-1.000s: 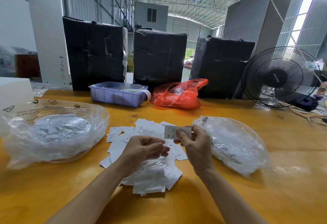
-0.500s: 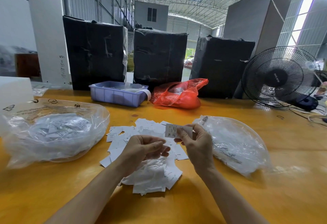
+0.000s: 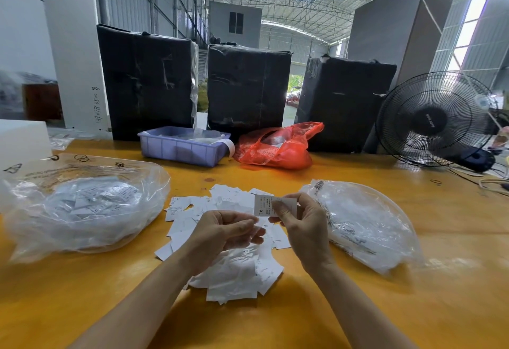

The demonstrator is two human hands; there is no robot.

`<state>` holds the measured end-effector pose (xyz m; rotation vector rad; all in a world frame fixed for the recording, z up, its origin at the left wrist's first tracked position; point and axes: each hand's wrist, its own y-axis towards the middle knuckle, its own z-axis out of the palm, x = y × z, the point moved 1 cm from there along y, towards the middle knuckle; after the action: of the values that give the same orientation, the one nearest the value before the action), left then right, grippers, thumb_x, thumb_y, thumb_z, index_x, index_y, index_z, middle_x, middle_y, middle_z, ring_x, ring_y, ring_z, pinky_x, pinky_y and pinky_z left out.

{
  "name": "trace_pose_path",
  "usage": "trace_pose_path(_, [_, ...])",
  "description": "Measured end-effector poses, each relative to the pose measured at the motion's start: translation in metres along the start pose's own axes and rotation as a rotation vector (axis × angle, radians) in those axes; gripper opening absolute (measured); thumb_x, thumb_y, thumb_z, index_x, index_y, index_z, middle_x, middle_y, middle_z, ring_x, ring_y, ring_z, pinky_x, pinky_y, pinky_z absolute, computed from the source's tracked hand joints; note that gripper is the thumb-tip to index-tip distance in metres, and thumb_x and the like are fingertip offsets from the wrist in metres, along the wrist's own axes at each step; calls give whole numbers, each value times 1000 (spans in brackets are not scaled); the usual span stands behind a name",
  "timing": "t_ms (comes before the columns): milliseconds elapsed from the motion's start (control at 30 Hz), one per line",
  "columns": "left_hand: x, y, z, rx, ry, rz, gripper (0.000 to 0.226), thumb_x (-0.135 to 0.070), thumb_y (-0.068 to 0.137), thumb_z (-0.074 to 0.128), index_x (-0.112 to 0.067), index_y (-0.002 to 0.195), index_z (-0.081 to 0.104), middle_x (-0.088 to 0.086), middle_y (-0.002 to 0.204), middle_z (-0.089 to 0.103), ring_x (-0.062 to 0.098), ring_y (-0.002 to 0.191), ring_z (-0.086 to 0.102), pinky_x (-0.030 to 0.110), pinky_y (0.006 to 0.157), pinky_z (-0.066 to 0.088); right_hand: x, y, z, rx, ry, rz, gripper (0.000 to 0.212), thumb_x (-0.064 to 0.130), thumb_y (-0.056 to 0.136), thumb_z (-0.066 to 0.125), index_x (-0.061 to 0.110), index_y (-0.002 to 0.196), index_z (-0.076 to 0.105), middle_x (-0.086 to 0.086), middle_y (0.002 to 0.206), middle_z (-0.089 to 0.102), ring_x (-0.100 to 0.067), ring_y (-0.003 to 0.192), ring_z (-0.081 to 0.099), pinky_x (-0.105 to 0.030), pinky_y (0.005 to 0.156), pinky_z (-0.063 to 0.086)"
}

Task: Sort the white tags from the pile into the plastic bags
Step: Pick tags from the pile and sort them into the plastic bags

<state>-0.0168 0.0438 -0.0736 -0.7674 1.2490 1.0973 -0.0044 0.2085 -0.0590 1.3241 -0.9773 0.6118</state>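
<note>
where the yellow table [image 3: 413,307] spreads out under both forearms, three black wrapped bales [image 3: 248,87] stand along its far edge, well beyond the hands. a black fan [image 3: 432,120] sits far off to the right of the right hand. left of the left hand lies a clear plastic bag [image 3: 82,211] with white tags showing inside; just right of the right hand lies a second clear bag [image 3: 366,224]. past the hands, a blue tray [image 3: 179,150] and a red bag [image 3: 275,147] sit side by side. beneath and between the hands spreads the pile of white tags [image 3: 234,271]. the left hand [image 3: 220,235] hovers over it, fingers loosely curled, holding nothing clearly visible. the right hand [image 3: 303,227] pinches one tag [image 3: 264,205] — marked xl — raised above the pile.
</note>
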Motion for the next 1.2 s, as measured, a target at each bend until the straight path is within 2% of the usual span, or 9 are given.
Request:
trace_pose_path(200, [0,0,0,0,-10,1,20,-13,68,73,-7,87,76,20,91,73,31,82,72,23,61,55,0,-1,1,47,7,30,12,6,86,66,11,78,59,-5,73,68,-11,60,67,-22,55,54])
trace_pose_path(300, [0,0,-1,-30,11,16,17,-16,65,74,-11,81,76,18,90,73,30,82,72,22,60,55,0,-1,1,83,2,43,14,3,86,65,11,77,58,-6,74,67,-9,60,66,-19,54,52])
trace_pose_path(433, [1,2,-3,-97,63,43,29,-18,64,74,-5,91,72,16,88,74,25,79,73,21,59,54,-1,0,0,145,-32,85,9,2,84,67,3,77,62,-5,71,66,-10,56,64,-24,54,52])
trace_pose_path(500, [1,3,-4,-135,69,53,26,-15,66,74,-4,90,72,14,86,74,20,74,72,20,59,54,-3,0,-1,185,-46,117,9,2,82,69,1,76,63,-3,67,64,-11,54,61,-28,55,52])
trace_pose_path(567, [1,4,-5,-149,75,50,21,-11,70,73,-4,89,72,14,84,74,19,72,71,20,58,54,-4,0,0,196,-55,127,8,2,82,69,-1,77,64,-2,66,63,-10,53,60,-26,54,50])
trace_pose_path(700, [0,2,-3,-140,84,55,33,-16,63,76,-3,93,70,15,85,74,25,76,73,21,59,55,-3,1,-3,81,-52,89,6,4,84,68,2,80,63,-5,70,65,-9,54,62,-22,52,51])
trace_pose_path(833, [-2,1,-1,-152,69,49,38,-16,59,77,-4,94,68,14,85,74,23,77,73,20,60,55,-2,2,-5,-3,-60,68,11,7,85,67,12,81,58,-7,77,67,-13,56,67,-27,54,54])
trace_pose_path(1033, [-1,1,-2,-157,71,44,38,-13,58,79,-5,93,69,13,86,75,22,77,73,20,63,57,0,2,-4,-47,-103,-10,18,4,84,68,16,77,56,-3,71,66,-12,55,66,-34,55,56])
trace_pose_path(1200, [0,2,-3,-170,68,44,42,-14,55,81,-2,93,69,13,87,74,24,78,73,22,66,57,-1,2,-4,-43,-130,-38,19,2,83,68,17,75,57,-3,72,66,-13,57,66,-34,53,57])
